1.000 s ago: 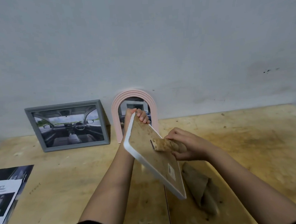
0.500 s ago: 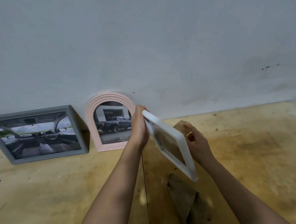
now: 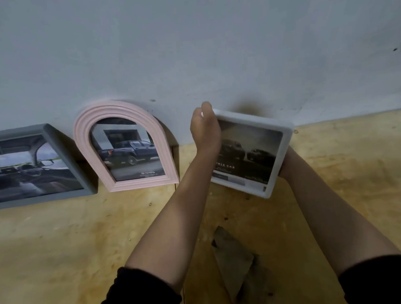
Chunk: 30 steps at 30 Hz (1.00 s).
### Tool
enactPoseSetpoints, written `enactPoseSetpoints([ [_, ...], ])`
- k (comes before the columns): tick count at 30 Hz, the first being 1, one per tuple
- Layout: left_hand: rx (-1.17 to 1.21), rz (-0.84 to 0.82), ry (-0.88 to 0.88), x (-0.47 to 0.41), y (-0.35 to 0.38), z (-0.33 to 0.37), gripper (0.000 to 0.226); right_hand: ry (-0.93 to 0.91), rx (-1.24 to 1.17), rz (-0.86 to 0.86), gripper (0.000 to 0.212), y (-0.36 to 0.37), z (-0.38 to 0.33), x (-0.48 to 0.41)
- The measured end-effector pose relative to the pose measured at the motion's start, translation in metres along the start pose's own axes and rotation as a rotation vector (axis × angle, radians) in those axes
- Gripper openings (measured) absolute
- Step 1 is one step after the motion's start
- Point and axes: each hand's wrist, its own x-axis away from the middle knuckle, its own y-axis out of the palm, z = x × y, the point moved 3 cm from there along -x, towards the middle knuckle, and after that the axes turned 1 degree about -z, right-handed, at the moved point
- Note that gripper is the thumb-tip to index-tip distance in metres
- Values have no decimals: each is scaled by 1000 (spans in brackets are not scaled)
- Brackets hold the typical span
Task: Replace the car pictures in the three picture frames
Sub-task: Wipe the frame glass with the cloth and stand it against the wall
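My left hand (image 3: 205,128) gripping white frame (image 3: 249,153) by its left edge, right hand (image 3: 286,164) hidden behind right side, grip unclear, pink frame (image 3: 126,151) near left, open desk (image 3: 351,170) right

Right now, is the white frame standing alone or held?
Held, tilted: the left hand grips the white frame at its top corner; the right hand reaches behind it.

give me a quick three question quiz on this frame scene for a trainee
1. True or false: the pink arched frame lies flat on the table.
2. The left hand grips the white frame at: A its upper left corner, B its bottom edge, C its right edge.
3. Fill in: the brown flat piece lies ___ the two forearms.
Key: 1 false, it stands against the wall; 2 A; 3 between.
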Motion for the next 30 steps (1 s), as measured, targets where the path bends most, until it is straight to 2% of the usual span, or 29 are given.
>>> enactPoseSetpoints([
  [4,0,-4,39,0,9,-5,27,-46,30,3,33,-9,-9,-15],
  [7,-39,-100,119,5,9,-19,32,-35,-50,-37,48,-18,0,-14],
  [9,-71,-175,155,8,5,-30,30,-79,-89,-36,39,-24,6,-4],
  [11,-90,-234,168,10,-2,-43,29,-156,-125,39,24,-33,14,7],
  [13,-102,-287,169,13,-10,-59,25,-234,-211,152,17,-40,24,17],
  [16,-174,-357,190,15,-24,-81,21,-366,-310,233,27,-45,35,30],
  [19,-254,-379,232,19,-38,-92,19,-517,-160,227,35,-42,52,43],
  [21,-276,-388,248,22,-43,-96,21,-618,109,250,24,-38,66,49],
  [23,-288,-389,258,24,-46,-99,23,-665,268,261,13,-33,77,50],
  [27,-367,-397,268,22,-48,-99,26,-674,317,301,13,-28,77,52],
  [30,-463,-437,261,23,-53,-101,35,-589,348,320,26,-29,82,55],
])
